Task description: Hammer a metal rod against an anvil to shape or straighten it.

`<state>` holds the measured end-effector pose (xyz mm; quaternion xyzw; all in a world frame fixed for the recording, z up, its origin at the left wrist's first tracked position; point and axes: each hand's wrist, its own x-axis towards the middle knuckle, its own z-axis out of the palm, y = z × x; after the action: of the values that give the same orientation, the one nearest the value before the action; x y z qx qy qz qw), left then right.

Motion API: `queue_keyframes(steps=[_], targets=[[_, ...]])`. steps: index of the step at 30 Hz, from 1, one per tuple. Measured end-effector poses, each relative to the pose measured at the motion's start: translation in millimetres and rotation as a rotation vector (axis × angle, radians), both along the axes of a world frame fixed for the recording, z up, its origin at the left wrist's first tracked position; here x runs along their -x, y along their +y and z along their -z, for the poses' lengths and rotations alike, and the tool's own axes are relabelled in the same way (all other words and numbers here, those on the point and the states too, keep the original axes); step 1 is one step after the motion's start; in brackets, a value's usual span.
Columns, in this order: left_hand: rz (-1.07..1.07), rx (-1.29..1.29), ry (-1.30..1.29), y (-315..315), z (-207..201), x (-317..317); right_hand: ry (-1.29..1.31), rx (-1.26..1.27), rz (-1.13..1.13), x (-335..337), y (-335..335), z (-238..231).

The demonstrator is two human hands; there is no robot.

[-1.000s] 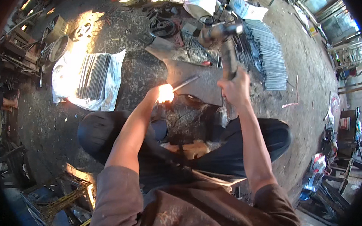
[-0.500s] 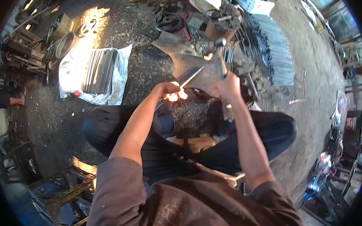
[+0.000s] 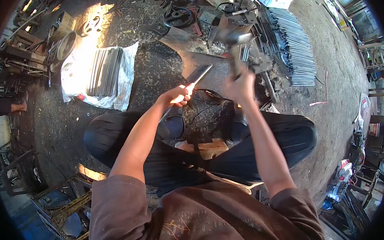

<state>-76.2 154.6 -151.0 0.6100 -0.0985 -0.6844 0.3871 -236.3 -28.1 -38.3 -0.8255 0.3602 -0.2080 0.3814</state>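
Observation:
Between my feet and a brown metal sheet (image 3: 191,60), my left hand (image 3: 178,95) is closed around a slim metal rod (image 3: 202,74). The rod's pale tip points up and to the right over the sheet, with a dark shadow beside it. My right hand (image 3: 242,87) grips a hammer (image 3: 234,61) by its handle. Motion smears the hammer's head, which is raised above and to the right of the rod's tip, apart from it. What lies directly under the hammer is partly hidden.
Metal rods lie in a bundle on a white sack (image 3: 126,78) at left. A long row of rods (image 3: 302,56) covers the floor at right. A dark handwheel (image 3: 179,17) and a bucket (image 3: 68,44) stand farther off. Another person's foot (image 3: 22,103) shows at far left.
The hammer has moved, and its head is now smeared by motion. The rod in my left hand has shifted slightly up and left, and my right hand has turned a little.

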Motion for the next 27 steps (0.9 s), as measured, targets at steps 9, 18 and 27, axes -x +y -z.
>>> queue_keyframes(steps=[9, 18, 27], targets=[[-0.322, 0.062, 0.301, 17, 51, 2, 0.017, -0.043, -0.022, -36, -20, -74], [-0.123, 0.046, 0.136, -5, 8, 7, 0.317, 0.264, 0.041, 4, 4, 30], [-0.274, 0.186, 0.431, 25, 43, -5, -0.034, 0.058, -0.131, -42, 24, -129]])
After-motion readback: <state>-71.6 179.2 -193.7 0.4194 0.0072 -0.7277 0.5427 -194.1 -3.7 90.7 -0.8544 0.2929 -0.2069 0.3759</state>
